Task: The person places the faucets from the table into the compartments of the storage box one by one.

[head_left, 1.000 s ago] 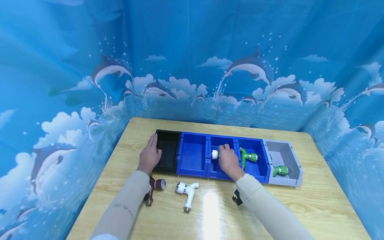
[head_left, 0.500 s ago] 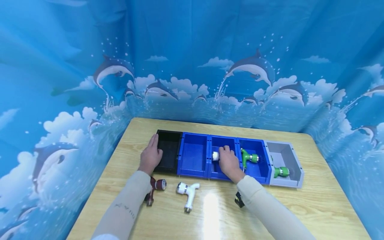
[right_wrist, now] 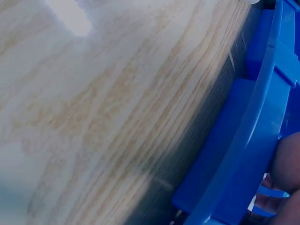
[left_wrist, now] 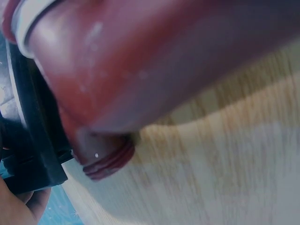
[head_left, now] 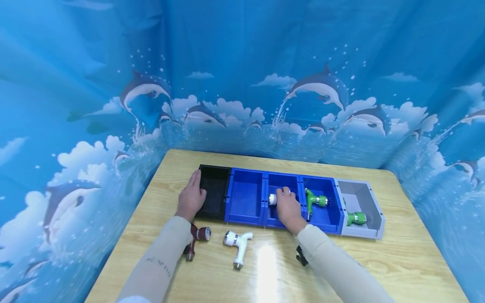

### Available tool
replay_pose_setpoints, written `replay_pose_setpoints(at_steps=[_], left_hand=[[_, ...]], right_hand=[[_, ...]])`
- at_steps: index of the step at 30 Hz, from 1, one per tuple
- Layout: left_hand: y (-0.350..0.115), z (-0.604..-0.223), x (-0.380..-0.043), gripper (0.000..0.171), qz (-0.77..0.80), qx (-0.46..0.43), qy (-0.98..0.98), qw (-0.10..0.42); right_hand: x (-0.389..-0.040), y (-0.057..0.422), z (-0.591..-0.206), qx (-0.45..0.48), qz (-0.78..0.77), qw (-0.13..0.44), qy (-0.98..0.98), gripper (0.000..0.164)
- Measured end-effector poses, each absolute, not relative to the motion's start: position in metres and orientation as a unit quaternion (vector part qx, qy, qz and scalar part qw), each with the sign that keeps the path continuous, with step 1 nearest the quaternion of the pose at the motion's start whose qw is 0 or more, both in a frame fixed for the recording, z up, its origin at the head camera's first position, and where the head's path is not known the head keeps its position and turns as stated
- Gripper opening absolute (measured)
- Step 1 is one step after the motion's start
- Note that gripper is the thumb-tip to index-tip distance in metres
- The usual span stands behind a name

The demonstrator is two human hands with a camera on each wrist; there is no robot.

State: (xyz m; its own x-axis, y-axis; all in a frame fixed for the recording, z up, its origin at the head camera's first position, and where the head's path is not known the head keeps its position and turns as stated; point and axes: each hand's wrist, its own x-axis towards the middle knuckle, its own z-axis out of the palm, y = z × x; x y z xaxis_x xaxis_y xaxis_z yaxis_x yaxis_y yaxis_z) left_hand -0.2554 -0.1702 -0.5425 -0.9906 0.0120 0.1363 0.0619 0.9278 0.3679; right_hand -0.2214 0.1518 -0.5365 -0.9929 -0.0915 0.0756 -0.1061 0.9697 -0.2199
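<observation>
My right hand (head_left: 289, 210) reaches into the middle blue bin (head_left: 273, 221), its fingers curled over a white tap (head_left: 272, 199). The tap's white knob sticks out to the left of the fingers; most of its body is hidden under the hand. In the right wrist view only a few fingers (right_wrist: 287, 164) show behind the blue wall. My left hand (head_left: 190, 200) rests along the left rim of the black bin (head_left: 213, 193), fingers straight. Beneath the left forearm lies a dark red tap (head_left: 195, 237), which fills much of the left wrist view.
Another white tap (head_left: 239, 245) lies on the wooden table (head_left: 212, 282). Left of the middle bin is a blue bin (head_left: 245, 195). To the right, a green tap (head_left: 313, 200) lies in a blue bin and another (head_left: 357, 218) in the grey bin (head_left: 373, 232). A small black object (head_left: 301, 256) sits by the right sleeve.
The right hand has dipped slightly toward the near side inside the middle bin, and a bit of white now shows beyond its fingers. The left hand stays on the black bin.
</observation>
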Motion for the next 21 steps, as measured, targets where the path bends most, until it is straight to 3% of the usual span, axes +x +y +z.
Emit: replay_pose_setpoints(at_steps=[21], left_hand=[[-0.1676, -0.5407, -0.2542, 0.072, -0.195, -0.014, -0.978, 0.067]], right_hand=[[-0.2239, 0.1503, -0.5435, 0.028, 0.104, 0.03, -0.994, 0.034]])
